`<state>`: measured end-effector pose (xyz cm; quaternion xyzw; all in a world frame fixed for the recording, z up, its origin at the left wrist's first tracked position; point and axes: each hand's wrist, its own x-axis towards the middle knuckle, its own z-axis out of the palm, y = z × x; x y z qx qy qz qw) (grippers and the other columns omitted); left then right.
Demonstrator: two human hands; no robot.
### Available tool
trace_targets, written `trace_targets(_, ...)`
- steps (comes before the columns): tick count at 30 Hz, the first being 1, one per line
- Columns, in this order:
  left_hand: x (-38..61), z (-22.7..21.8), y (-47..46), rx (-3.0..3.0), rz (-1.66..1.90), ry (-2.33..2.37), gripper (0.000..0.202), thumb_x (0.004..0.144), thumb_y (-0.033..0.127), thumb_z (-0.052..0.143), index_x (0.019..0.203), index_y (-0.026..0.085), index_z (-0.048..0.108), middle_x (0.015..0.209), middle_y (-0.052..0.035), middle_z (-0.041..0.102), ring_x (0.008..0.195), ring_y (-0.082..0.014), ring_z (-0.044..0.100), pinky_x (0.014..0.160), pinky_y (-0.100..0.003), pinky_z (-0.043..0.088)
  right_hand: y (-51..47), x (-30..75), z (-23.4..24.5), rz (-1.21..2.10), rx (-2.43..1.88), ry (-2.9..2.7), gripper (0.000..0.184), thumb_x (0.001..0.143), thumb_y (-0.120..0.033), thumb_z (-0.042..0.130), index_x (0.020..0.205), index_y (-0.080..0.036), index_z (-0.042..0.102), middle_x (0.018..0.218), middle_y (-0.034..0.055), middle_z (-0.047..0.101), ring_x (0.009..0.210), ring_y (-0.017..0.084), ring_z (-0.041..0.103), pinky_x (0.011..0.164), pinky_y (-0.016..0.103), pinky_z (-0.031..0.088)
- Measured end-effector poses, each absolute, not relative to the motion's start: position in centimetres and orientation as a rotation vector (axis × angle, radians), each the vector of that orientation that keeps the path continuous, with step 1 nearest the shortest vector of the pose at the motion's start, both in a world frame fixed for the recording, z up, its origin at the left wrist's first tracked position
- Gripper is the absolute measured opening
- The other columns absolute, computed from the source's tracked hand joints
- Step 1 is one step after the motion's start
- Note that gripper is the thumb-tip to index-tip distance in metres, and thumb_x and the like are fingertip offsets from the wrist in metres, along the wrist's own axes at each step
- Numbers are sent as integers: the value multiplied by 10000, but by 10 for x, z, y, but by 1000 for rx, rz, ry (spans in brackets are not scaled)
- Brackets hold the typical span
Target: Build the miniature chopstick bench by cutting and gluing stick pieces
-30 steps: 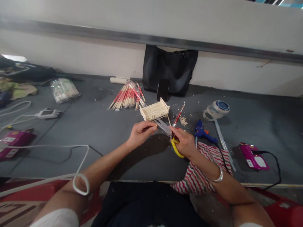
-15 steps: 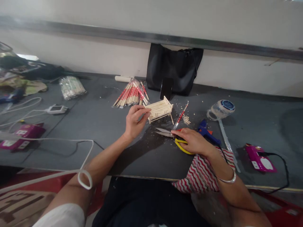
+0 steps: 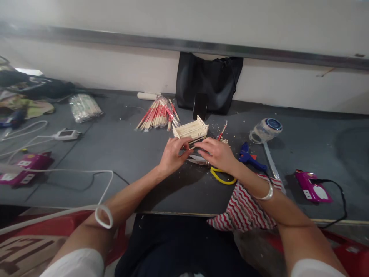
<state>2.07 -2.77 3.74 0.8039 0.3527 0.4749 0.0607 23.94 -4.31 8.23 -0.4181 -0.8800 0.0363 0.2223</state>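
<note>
A miniature bed-like frame of pale wooden sticks [image 3: 190, 130] stands on the dark table. At its front edge, my left hand [image 3: 173, 154] curls thumb and fingers in a pinch. My right hand [image 3: 218, 154] faces it from the other side, its fingers likewise pinched. Fingertips of both hands nearly meet; a thin pale piece may lie between them, too small to make out. Below my right hand lie scissors with yellow handles [image 3: 221, 178], their blades partly hidden by it. A red-wrapped stick [image 3: 222, 130] and small cut bits lie behind that hand.
Red-wrapped chopsticks [image 3: 157, 114] fan out behind the frame, near a phone [image 3: 200, 106] leaning on a black bag [image 3: 210, 82]. To the right are a blue glue gun [image 3: 249, 157], a clear jar [image 3: 265, 130], striped cloth [image 3: 248, 209] and a purple power box [image 3: 313, 187]. A white cable [image 3: 86, 169] crosses the left.
My right hand has let go of the scissors and moved up and left to the frame's front. My left hand has shifted slightly right and down, towards it.
</note>
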Motion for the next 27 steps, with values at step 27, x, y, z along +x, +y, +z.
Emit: trace_targets(27, 9, 31, 3, 2334, 1189, 1462, 494, 873, 187, 726, 1335, 279, 577, 986, -35, 772, 1147, -288, 583, 992, -467, 416, 0, 201, 51, 94, -1230, -2219, 181, 982, -222, 604, 999, -248, 782, 932, 47, 703, 901, 194, 656, 761, 291, 504)
